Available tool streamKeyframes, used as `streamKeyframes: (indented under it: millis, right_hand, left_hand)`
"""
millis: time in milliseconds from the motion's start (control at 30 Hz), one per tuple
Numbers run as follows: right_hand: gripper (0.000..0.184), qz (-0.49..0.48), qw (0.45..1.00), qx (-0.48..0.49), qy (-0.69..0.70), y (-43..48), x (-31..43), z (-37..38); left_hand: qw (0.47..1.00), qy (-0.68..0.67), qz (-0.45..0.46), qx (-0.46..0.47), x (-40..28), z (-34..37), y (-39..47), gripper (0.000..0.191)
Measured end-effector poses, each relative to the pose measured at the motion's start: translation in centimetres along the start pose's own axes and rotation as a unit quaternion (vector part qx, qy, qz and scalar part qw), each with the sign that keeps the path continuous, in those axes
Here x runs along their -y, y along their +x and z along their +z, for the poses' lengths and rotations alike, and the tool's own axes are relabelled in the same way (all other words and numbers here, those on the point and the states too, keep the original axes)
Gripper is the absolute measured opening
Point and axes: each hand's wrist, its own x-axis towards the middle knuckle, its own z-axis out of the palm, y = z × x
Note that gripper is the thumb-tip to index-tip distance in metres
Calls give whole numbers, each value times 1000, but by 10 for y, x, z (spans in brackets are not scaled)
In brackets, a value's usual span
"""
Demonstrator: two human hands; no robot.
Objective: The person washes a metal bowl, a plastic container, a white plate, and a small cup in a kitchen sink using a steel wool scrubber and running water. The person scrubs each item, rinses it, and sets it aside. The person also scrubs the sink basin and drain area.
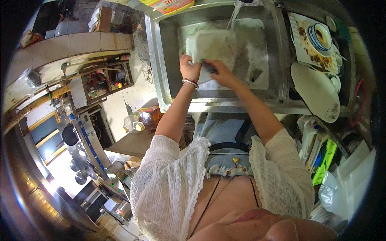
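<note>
My left hand, with a bangle at the wrist, grips the near left edge of a white rectangular tray or tub. The tub is held inside a stainless steel sink basin. My right hand is blurred and closed around a dark scrubbing pad, close to the tub's near side. Whether the pad touches the tub is hard to tell. A stream of water falls from the top edge of the view into the basin. Cloudy water and dark bits of residue show on the basin's bottom.
Right of the basin lie a soiled white square plate, stacked bowls and a pale oval board. A yellow container stands on the far rim. Plastic bottles sit left of my left arm. A green rack is low right.
</note>
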Motion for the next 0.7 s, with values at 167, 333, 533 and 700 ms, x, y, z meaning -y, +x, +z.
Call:
streamKeyframes:
  millis: [167,333,533,700]
  right_hand:
    - [65,-115,980,106,-120,3,42,27]
    - [44,-89,946,155,-269,-3,-28,-52]
    - [41,-53,917,244,-310,-4,19,-19]
    - [30,-125,950,178,-222,-16,-3,-40]
  left_hand:
    - [973,-211,-62,-73,-27,-18,-5,55]
    - [944,-258,-206,-21,-73,-45,-10,66]
    - [927,-255,-268,-56,-84,-25,-14,67]
    - [914,-272,-300,-17,-36,-39,1,66]
